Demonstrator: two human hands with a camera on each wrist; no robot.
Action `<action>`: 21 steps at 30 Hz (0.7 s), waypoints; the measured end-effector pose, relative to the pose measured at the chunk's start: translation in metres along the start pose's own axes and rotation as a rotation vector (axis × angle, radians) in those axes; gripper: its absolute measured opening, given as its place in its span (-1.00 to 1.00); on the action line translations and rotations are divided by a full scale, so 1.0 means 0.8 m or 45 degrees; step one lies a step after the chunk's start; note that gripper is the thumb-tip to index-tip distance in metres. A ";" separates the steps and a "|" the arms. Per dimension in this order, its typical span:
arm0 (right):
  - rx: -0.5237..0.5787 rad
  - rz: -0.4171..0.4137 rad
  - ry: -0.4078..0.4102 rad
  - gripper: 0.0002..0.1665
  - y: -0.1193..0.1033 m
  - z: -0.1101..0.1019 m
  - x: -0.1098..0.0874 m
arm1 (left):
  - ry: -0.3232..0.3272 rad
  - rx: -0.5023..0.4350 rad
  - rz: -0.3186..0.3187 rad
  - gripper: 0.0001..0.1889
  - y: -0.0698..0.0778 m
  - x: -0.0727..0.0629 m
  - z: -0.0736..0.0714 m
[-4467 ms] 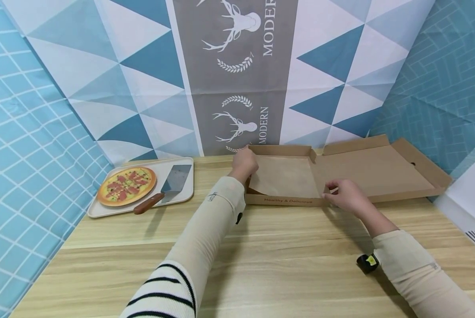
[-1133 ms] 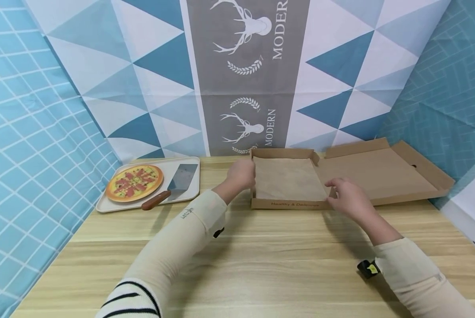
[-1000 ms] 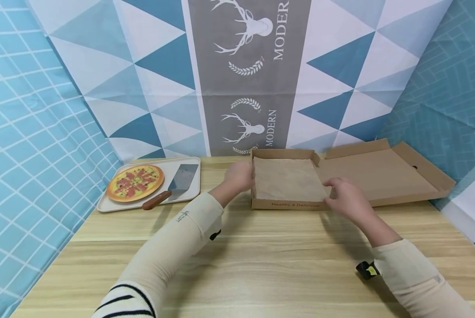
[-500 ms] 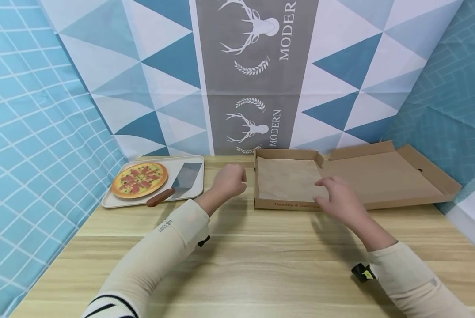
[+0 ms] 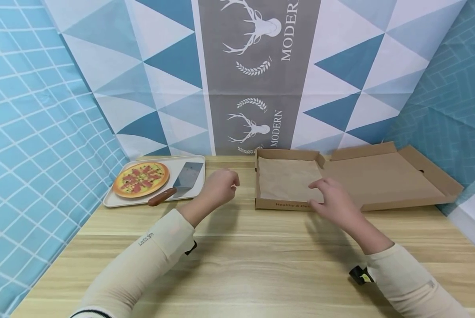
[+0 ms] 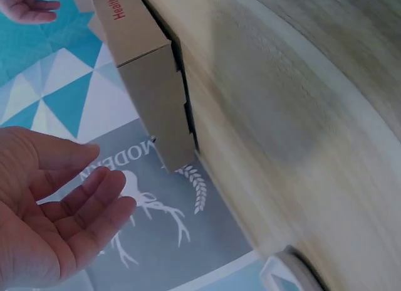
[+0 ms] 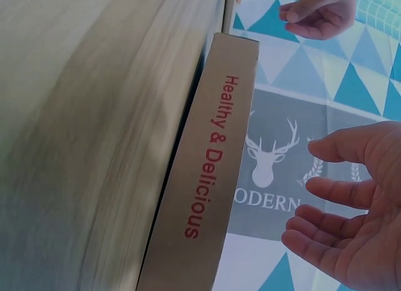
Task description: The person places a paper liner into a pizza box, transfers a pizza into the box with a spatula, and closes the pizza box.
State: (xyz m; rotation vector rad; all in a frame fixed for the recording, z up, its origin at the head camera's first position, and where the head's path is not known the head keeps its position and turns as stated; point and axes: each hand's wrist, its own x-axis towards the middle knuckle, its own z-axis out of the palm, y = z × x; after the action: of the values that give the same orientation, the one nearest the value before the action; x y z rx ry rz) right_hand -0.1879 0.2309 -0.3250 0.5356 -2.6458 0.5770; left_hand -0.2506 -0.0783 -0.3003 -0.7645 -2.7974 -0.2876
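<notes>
Our left hand (image 5: 219,187) has drawn left, away from the cardboard box (image 5: 269,204), fingers loosely curled; our right hand (image 5: 334,201), fingers spread, hovers by its near side. Paper (image 5: 285,176) lines the box, right of centre; far left, a tray (image 5: 176,165) holds pizza (image 5: 141,179) and spatula (image 5: 187,176).

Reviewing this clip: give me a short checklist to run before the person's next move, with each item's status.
1. Box open, lid folded out to the right: ok.
2. Brown sheet lying inside the box: ok. Whether it is fixed down: cannot tell.
3. Left hand free, holding nothing: ok.
4. Right hand free, holding nothing: ok.
5. Spatula under the pizza: not ok; its blade lies beside it on the tray.
</notes>
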 end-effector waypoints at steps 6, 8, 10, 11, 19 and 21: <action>-0.003 -0.037 0.010 -0.60 -0.005 0.005 -0.001 | -0.115 0.020 -0.022 -0.76 -0.007 -0.018 -0.017; 0.002 -0.044 0.013 -0.60 -0.007 0.006 -0.002 | -0.168 0.031 -0.029 -0.71 -0.011 -0.023 -0.021; 0.003 -0.053 0.013 -0.60 -0.010 0.006 -0.002 | -0.205 0.037 -0.037 -0.66 -0.017 -0.028 -0.025; -0.003 -0.058 0.012 -0.60 -0.011 0.006 -0.002 | -0.214 0.043 -0.039 -0.64 -0.020 -0.031 -0.026; -0.022 -0.103 0.013 -0.63 -0.014 0.010 -0.002 | -0.112 0.077 -0.109 -0.62 -0.057 -0.058 -0.045; -0.022 -0.111 0.015 -0.63 -0.015 0.011 -0.001 | -0.080 0.096 -0.151 -0.62 -0.067 -0.065 -0.048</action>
State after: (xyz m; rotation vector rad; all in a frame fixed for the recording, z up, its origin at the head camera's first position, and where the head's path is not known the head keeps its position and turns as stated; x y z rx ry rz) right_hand -0.1842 0.2174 -0.3290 0.6368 -2.5991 0.5291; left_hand -0.2286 -0.1578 -0.2841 -0.6026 -2.8992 -0.1801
